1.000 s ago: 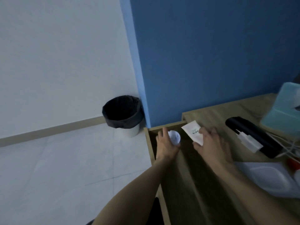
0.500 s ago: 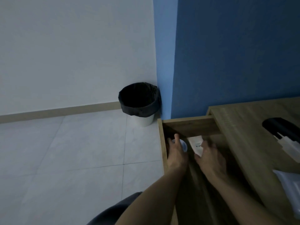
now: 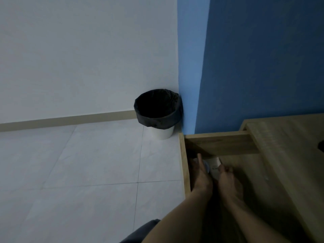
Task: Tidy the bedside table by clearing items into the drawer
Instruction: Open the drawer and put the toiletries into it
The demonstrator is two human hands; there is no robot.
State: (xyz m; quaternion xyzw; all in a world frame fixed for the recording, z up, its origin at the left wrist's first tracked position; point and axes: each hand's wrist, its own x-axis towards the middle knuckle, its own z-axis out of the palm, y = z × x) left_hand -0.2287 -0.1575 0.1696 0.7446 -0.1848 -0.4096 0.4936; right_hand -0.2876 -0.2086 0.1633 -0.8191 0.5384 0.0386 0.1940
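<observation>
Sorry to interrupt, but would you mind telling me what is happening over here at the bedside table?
A person is reaching both bare hands into the open wooden drawer of the bedside table. The left hand holds a small round white container, and the right hand holds a flat white sachet with dark print. Both items are low inside the drawer, near its far end, not yet released. A white bin with a black liner stands on the floor nearby.

Both forearms bare, no sleeves; dark trouser knee (image 3: 140, 232) at btm edge
</observation>
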